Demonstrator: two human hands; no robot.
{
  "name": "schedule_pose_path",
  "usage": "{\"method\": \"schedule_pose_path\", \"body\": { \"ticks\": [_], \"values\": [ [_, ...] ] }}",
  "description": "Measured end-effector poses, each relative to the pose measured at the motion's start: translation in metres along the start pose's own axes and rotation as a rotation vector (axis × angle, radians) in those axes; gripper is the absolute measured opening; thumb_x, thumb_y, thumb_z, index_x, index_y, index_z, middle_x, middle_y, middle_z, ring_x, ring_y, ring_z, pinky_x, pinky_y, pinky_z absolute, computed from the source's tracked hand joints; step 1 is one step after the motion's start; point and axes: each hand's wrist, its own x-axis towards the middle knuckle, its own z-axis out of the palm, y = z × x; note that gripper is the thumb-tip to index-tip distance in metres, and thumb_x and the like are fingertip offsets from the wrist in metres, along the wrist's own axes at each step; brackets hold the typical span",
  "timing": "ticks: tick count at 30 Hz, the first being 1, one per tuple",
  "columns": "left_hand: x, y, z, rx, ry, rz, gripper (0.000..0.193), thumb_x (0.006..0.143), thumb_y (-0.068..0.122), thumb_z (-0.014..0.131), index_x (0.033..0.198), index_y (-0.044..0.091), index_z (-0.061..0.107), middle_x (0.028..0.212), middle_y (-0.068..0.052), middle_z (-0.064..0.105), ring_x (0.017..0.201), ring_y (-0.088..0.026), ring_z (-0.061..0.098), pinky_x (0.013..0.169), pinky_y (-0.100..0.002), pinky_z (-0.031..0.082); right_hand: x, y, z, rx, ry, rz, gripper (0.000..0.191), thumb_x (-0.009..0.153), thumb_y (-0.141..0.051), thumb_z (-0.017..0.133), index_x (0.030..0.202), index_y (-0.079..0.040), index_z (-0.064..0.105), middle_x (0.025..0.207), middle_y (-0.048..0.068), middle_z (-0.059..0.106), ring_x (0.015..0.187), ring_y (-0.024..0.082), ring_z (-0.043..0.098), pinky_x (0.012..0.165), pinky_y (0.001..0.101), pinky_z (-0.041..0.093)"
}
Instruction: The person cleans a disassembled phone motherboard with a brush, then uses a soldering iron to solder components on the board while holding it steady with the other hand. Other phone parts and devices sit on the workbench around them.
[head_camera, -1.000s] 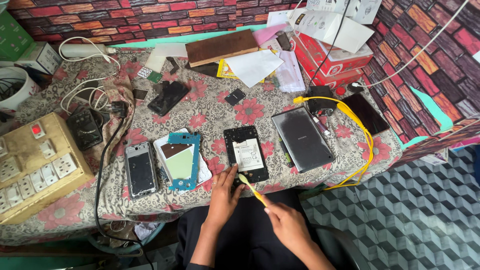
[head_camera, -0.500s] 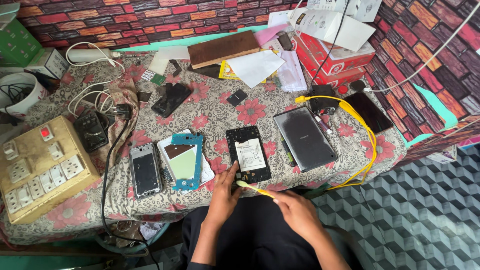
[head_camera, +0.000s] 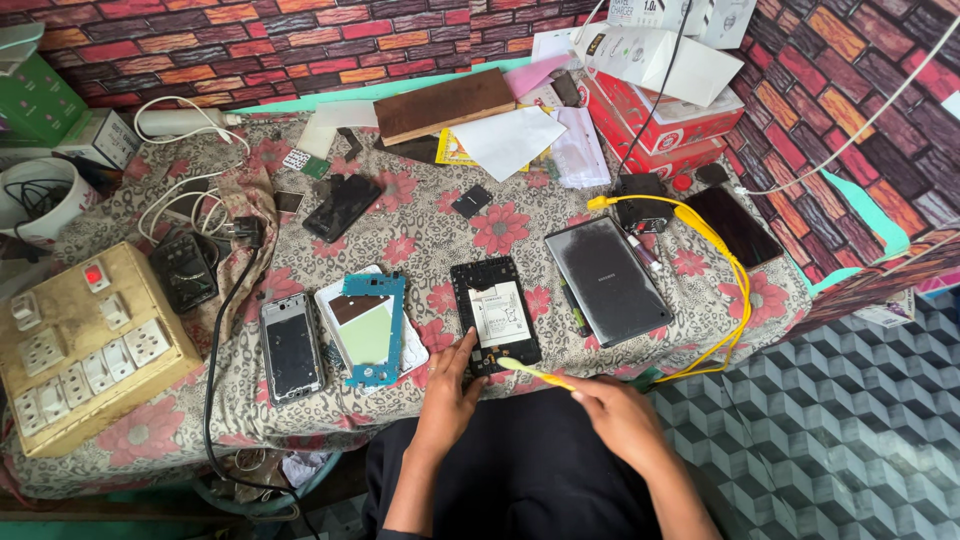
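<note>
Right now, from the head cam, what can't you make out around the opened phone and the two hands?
- Lower edge of the opened phone: hidden by the left hand.
- Grip end of the yellow tool: hidden inside the right hand; its tip is too small to tell whether it touches the phone.
- Battery label: too small.
- Switchboard: cut off by the left frame edge.

Grey tablecloth (head_camera: 440, 225) with red flowers, yellow cable (head_camera: 722, 262), black phone (head_camera: 495, 315).

White cup (head_camera: 30, 200) cut by left edge; contents unclear.
</note>
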Motion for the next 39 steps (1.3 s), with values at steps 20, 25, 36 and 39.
{"method": "schedule_pose_path", "body": {
  "ticks": [20, 25, 36, 39],
  "values": [
    [0.000, -0.002, 0.002, -0.001, 0.003, 0.020, 0.078, 0.078, 0.003, 0.079, 0.150, 0.006, 0.047, 0.126, -0.016, 0.062, 0.112, -0.035, 0.053, 0.100, -0.042, 0.046, 0.025, 0.020, 0.005, 0.086, 0.290, -0.369, 0.029, 0.088, -0.011, 0.069, 0.112, -0.024, 0.080, 0.093, 0.005, 0.072, 0.081, 0.028, 0.069, 0.074, 0.0379, 0.054],
    [0.001, -0.001, 0.000, 0.006, -0.014, 0.015, 0.079, 0.079, 0.002, 0.079, 0.151, 0.007, 0.046, 0.126, -0.016, 0.061, 0.114, -0.035, 0.053, 0.102, -0.043, 0.045, 0.034, 0.007, 0.024, 0.032, 0.419, -0.590, 0.032, 0.086, -0.004, 0.066, 0.110, -0.020, 0.080, 0.096, 0.005, 0.072, 0.091, 0.029, 0.067, 0.079, 0.0399, 0.053],
    [-0.001, 0.001, -0.003, 0.011, -0.047, -0.024, 0.079, 0.081, 0.002, 0.077, 0.153, 0.008, 0.044, 0.124, -0.014, 0.061, 0.114, -0.034, 0.053, 0.103, -0.041, 0.045, 0.030, 0.039, -0.009, 0.187, 0.302, -0.429, 0.032, 0.086, -0.002, 0.068, 0.112, -0.018, 0.079, 0.098, 0.003, 0.074, 0.087, 0.023, 0.069, 0.075, 0.0341, 0.053],
    [0.000, 0.000, -0.002, 0.002, -0.013, 0.030, 0.079, 0.079, 0.002, 0.078, 0.151, 0.006, 0.045, 0.129, -0.016, 0.061, 0.117, -0.035, 0.053, 0.103, -0.042, 0.045, 0.032, 0.036, -0.011, 0.192, 0.248, -0.370, 0.030, 0.088, -0.004, 0.067, 0.111, -0.019, 0.079, 0.096, 0.003, 0.074, 0.084, 0.022, 0.070, 0.075, 0.0337, 0.054]
  ]
}}
